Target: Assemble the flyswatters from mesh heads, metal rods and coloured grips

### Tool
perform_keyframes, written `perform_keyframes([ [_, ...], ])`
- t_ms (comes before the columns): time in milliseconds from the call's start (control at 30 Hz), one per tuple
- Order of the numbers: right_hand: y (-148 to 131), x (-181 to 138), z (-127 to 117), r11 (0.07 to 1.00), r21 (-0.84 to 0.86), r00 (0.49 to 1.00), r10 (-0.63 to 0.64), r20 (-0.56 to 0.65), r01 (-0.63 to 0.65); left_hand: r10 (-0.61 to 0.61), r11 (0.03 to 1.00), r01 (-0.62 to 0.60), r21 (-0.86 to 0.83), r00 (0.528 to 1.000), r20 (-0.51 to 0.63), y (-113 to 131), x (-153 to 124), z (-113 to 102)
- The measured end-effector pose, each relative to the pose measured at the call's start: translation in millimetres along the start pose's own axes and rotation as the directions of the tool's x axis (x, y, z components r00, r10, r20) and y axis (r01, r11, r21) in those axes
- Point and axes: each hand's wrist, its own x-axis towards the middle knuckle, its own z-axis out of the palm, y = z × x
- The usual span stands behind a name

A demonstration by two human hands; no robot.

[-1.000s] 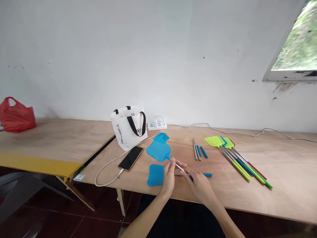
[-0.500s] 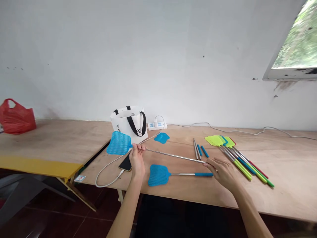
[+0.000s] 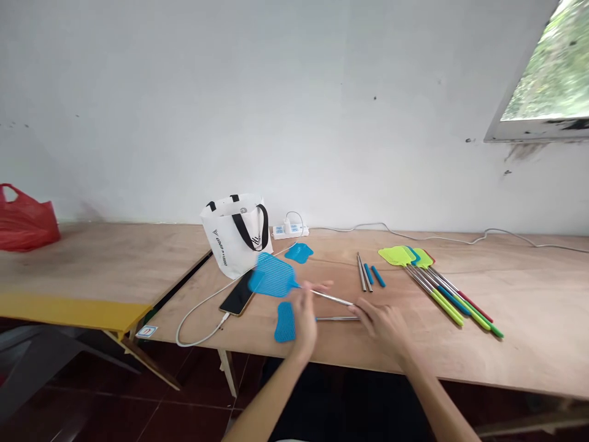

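Observation:
Both my hands hold one fly swatter (image 3: 275, 275) with a blue mesh head, raised over the table. My left hand (image 3: 304, 316), blurred by motion, pinches the metal rod just behind the head, with one finger stretched out. Around the rod's other end my right hand (image 3: 383, 322) is closed, hiding that end. A second blue fly swatter (image 3: 284, 323) lies on the table below, partly covered by my hands. Behind them rests a loose blue swatter head (image 3: 299, 253). Metal rods (image 3: 361, 273) and blue handle sleeves (image 3: 378, 276) lie to the right.
Several fly swatters (image 3: 435, 282) with green, blue and red handles lie stacked at the right. A phone (image 3: 238, 296) on a white cable, a white bag (image 3: 230, 245) and a power strip (image 3: 289, 231) stand left and behind. A red bag (image 3: 27, 221) sits far left.
The held swatter's rod has become shorter, and my hands have come closer together. The blue head has moved right, away from the white bag.

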Motion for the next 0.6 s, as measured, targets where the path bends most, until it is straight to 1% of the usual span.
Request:
perform_keyframes([
  [67,-23,0,5,1.0,-0.021,1.0,0.015,-0.02,-0.016,-0.12,0.993,0.119,0.013,0.985,0.12,-9,-17,14],
  [100,-32,0,6,0.999,-0.031,0.999,0.033,-0.032,-0.034,-0.153,0.988,0.149,0.035,0.973,0.172,-11,-22,17],
  [167,-42,-2,8,0.996,-0.047,0.996,0.071,-0.048,-0.073,-0.18,0.983,0.17,0.062,0.958,0.224,-11,-25,18],
  [233,-44,-3,9,0.994,-0.044,0.995,0.101,-0.028,-0.102,-0.199,0.98,0.187,0.073,0.95,0.241,-8,-23,15],
  [400,-34,-3,3,0.987,0.098,0.987,0.114,0.113,-0.125,-0.297,0.954,0.296,0.043,0.921,0.252,-5,-17,13],
  [500,-19,-1,-2,0.976,0.162,0.983,0.124,0.132,-0.145,-0.281,0.96,0.278,0.045,0.934,0.222,-4,-11,11],
  [600,3,1,-1,0.955,0.256,0.986,0.123,0.11,-0.148,-0.266,0.964,0.265,0.032,0.947,0.18,-4,-2,4],
])
